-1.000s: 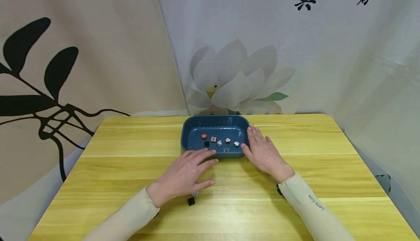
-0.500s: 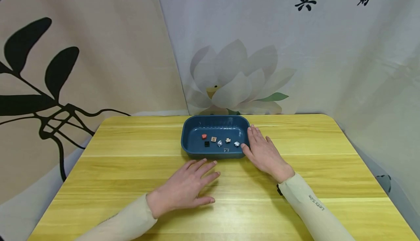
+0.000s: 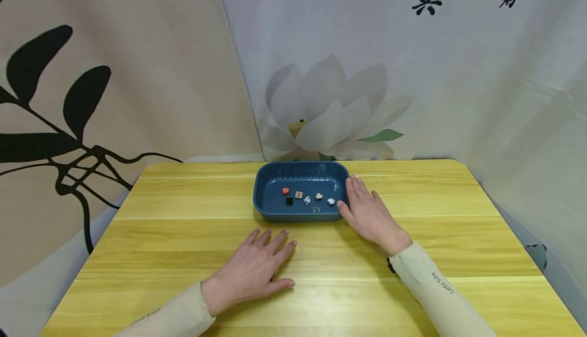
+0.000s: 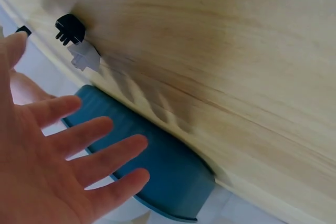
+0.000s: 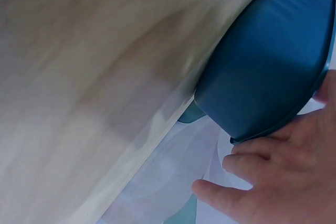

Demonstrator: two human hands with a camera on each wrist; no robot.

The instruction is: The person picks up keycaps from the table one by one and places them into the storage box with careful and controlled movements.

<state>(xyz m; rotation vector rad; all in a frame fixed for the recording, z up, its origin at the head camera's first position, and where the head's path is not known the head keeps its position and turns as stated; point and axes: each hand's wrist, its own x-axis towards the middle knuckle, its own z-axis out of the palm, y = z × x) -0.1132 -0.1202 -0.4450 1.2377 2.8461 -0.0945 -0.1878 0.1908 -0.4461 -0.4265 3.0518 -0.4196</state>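
Note:
My left hand [image 3: 249,278] hovers palm down over the table in front of the blue tray [image 3: 300,218], fingers straight and spread, holding nothing. Beneath it, seen only in the left wrist view, a black block with small prongs [image 4: 70,29] and a white block [image 4: 84,56] sit on the tabletop, close together. My right hand [image 3: 371,219] rests against the tray's right end, its fingers straight along the side and its thumb at the front right corner. Inside the tray lie several tiny pieces, among them a red one [image 3: 286,191], a black one [image 3: 289,201] and a beige one [image 3: 299,195].
The light wooden table [image 3: 435,286] spreads around the tray on both sides and in front. Right behind its far edge hangs a printed cloth [image 3: 335,31] with a lotus and dark leaves.
My left hand has drawn back from the tray's front edge towards my body, now covering the black and white blocks from the head view. The right hand and tray have stayed put.

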